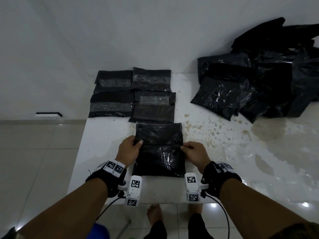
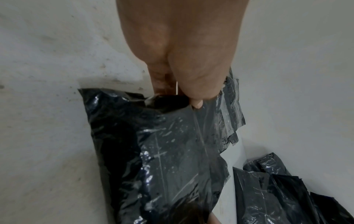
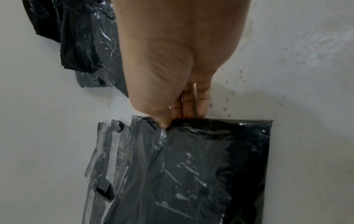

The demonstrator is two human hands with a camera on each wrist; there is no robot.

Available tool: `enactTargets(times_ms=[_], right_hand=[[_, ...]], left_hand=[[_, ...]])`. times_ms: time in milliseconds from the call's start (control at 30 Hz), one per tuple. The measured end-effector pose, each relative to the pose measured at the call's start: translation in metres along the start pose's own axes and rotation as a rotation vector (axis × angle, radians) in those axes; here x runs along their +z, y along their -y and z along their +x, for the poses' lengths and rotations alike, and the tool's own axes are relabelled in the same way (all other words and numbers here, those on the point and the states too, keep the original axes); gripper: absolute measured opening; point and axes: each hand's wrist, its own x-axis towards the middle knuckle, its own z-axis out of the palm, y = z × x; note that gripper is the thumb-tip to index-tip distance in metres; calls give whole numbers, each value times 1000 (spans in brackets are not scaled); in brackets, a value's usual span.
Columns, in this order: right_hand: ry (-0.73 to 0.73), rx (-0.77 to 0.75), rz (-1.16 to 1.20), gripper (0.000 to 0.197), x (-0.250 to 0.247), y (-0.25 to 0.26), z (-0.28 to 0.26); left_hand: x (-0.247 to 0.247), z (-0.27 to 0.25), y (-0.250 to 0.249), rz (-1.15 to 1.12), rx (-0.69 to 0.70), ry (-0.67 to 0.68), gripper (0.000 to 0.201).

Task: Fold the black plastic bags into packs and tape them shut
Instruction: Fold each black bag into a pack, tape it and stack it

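Observation:
A black plastic bag lies flat on the white table in front of me. My left hand pinches its left edge, thumb on top. My right hand pinches the right edge at the same height. In the left wrist view the left hand grips the black plastic bag at its edge. In the right wrist view the right hand holds the edge of the bag, thumb above and fingers below.
Several taped black packs lie in two columns just beyond the bag. A heap of loose black bags fills the table's far right. The table's left edge drops to a tiled floor. My bare feet stand below the near edge.

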Motion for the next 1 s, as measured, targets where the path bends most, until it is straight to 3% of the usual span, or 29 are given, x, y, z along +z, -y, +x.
enactTargets(times_ms=[100,233,333,533,667,833,1000], right_hand=[[-25,6,-47,30,1,7,7],[-47,-11,-162,36,4,6,20],[-71,-9,-173,35,3,9,18],[-65,48,-26,27,2,-2,25],[-60,74,82,28,1,20,16],[-96,19,-26,33,3,11,24],[-121,19,53,26,5,4,26]], left_hand=[[-1,4,-2,-24,6,20,26],[-2,6,-5,-4,17,-1,22],[-5,4,-2,-36,-7,-46,21],[-10,11,-3,-84,-24,-14,17],[-12,12,-17,-162,-45,37,19],[-11,18,-16,-186,-37,50,9],[-12,13,-27,-235,-20,96,5]])
